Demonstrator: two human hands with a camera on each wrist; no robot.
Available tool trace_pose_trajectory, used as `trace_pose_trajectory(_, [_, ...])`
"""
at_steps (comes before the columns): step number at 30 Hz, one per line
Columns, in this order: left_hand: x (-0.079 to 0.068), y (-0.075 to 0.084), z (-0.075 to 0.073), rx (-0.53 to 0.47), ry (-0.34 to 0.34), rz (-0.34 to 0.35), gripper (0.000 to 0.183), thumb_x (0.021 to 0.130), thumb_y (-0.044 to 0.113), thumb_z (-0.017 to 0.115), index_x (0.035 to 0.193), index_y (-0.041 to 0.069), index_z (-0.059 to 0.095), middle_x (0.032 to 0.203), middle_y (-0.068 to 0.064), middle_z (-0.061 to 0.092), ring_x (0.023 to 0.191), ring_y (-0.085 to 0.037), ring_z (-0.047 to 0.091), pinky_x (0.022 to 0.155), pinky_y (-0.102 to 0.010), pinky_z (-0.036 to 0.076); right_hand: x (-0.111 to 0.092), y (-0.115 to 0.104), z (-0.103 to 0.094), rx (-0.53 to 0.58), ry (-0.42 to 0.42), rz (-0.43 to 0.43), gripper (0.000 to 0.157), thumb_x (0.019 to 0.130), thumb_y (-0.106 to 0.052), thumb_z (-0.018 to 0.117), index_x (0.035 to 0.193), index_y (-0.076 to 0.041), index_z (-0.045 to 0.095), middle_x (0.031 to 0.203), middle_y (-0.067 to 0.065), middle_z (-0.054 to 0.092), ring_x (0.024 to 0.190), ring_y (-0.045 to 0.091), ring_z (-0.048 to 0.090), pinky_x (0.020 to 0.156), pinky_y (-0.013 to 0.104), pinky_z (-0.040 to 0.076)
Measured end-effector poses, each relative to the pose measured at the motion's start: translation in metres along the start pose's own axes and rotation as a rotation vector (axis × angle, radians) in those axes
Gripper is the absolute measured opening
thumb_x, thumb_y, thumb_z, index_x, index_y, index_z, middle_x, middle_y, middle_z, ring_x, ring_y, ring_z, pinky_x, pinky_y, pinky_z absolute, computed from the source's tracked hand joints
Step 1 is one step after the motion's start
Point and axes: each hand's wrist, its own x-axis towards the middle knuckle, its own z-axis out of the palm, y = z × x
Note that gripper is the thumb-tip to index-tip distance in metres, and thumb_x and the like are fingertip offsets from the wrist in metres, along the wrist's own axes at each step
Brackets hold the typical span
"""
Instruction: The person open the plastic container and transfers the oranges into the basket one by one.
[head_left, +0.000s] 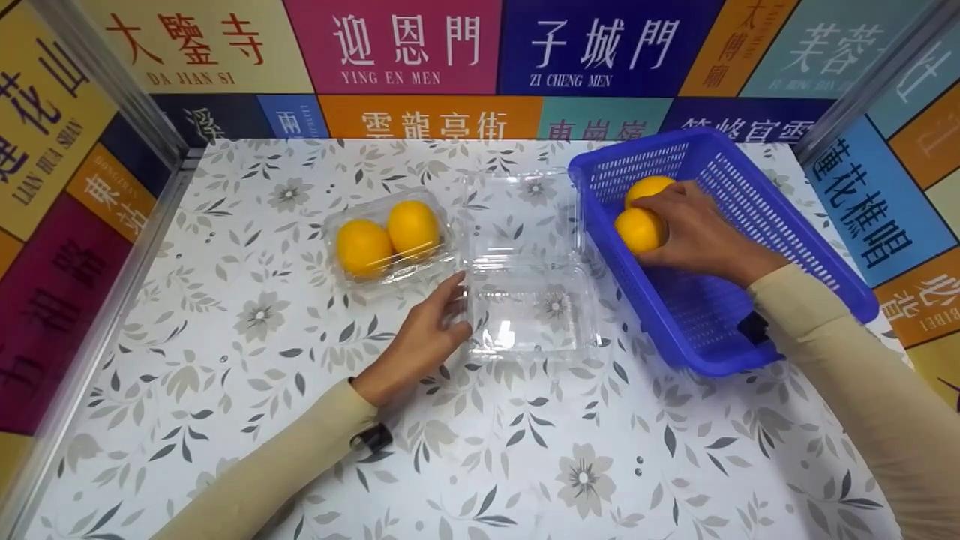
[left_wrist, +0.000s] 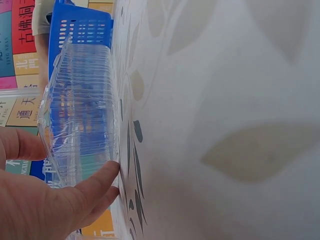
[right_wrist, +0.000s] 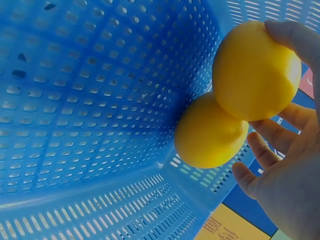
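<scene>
My right hand is inside the blue basket and pinches an orange between thumb and fingers. A second orange lies against it near the basket's end wall, as the right wrist view shows. My left hand rests at the left side of a clear plastic clamshell box, which lies with its lid folded back and nothing inside. In the left wrist view the thumb touches the box's upper edge and the extended index finger reaches its foot at the table.
Left of the unfilled box, another clear clamshell box contains two oranges side by side. A flower-patterned cloth covers the table. Coloured panels with lettering enclose the back and sides.
</scene>
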Motion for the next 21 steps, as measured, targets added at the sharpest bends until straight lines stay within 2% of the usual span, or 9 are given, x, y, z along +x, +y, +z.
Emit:
trace_pose_trajectory(9, [0.0016,0.0003,0.0007,0.004,-0.005,-0.017,0.083,0.095,-0.001,0.062,0.171,-0.001,0.030,0.164,-0.028,0.049,0.150,-0.041,0.053,0.124,-0.049,0.045,0.0003,-0.0008,0.0018,-0.028,-0.045,-0.005,0.072,0.084,-0.028,0.092,0.145,0.000,0.067,0.139,0.024,0.068,0.131,0.048,0.039,0.102,0.069,0.032])
trace_pose_trajectory(21, [-0.0003,0.0011,0.0003,-0.027,-0.007,-0.020,0.083,0.095,-0.002,0.063,0.172,-0.001,0.030,0.165,-0.028,0.047,0.151,-0.042,0.052,0.124,-0.048,0.046,-0.0018,0.0007,0.0057,-0.013,-0.050,-0.034,0.071,0.084,-0.028,0.094,0.143,0.001,0.068,0.139,0.023,0.069,0.134,0.049,0.038,0.107,0.071,0.030])
